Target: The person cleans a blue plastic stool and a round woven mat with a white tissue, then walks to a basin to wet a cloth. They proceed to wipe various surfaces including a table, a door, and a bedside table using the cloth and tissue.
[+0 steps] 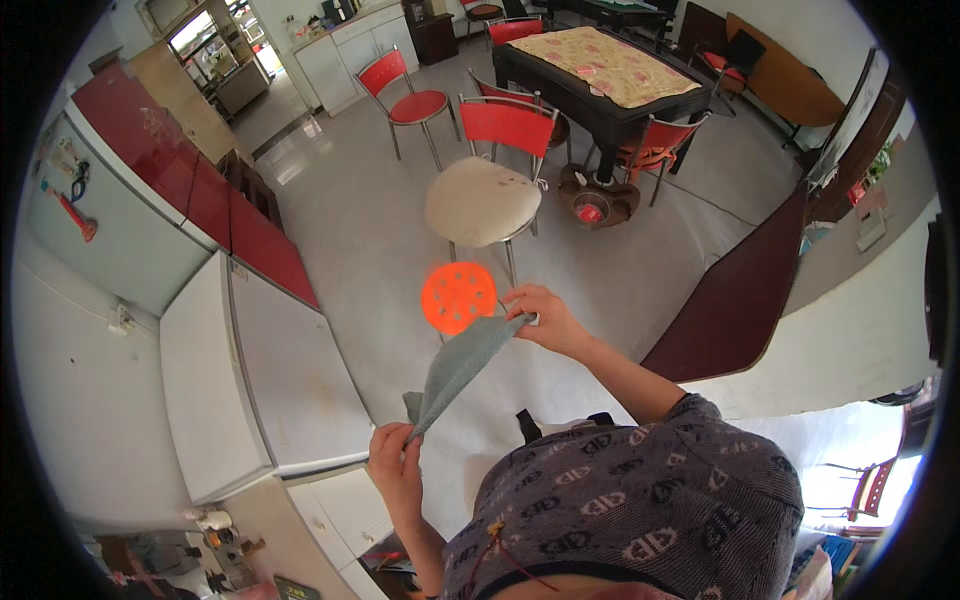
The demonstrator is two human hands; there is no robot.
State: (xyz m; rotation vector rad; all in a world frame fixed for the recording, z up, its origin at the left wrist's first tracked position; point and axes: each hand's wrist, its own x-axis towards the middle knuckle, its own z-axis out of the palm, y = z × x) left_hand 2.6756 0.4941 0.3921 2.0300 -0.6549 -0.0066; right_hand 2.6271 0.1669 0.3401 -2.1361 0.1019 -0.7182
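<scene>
A grey-green cloth (463,361) is stretched slantwise in the air between my two hands. My left hand (396,457) pinches its lower end, where a small corner folds over. The upper right end is held by my right hand (547,319), fingers bent around it. Just beyond the cloth is a bright orange round stool seat (458,297) with holes in it, partly covered by the cloth's upper edge. Behind that stands a metal-framed chair with a red back and a pale, stained seat cover (484,201).
A white chest freezer (292,367) stands at the left, beside a cabinet (337,510). Red-seated chairs (418,107) surround a black table (622,116) with a floral cloth. A dark red panel (735,300) slants at the right. A brown tray-like object (600,196) lies on the floor.
</scene>
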